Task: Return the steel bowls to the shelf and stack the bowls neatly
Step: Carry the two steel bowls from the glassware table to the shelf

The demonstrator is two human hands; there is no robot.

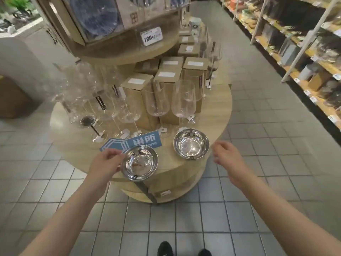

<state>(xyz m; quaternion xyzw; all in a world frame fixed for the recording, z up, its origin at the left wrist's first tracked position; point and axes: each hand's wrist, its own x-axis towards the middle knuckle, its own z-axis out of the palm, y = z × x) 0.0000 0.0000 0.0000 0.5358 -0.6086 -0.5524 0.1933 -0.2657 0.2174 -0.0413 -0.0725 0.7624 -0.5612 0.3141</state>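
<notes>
Two shiny steel bowls sit upright on a round wooden display shelf (pixel 217 115). The left bowl (pixel 140 163) rests near the shelf's front edge, and my left hand (pixel 106 162) touches its left rim with curled fingers. The right bowl (pixel 191 144) stands apart, further back and to the right. My right hand (pixel 227 157) hovers just right of that bowl, fingers loosely apart, holding nothing.
Several wine glasses (pixel 183 100) and cardboard boxes (pixel 167 85) crowd the shelf right behind the bowls. A blue sign (pixel 137 141) lies flat between them. An upper tier with a price tag (pixel 151 36) overhangs. Stocked shelves (pixel 302 45) line the aisle on the right.
</notes>
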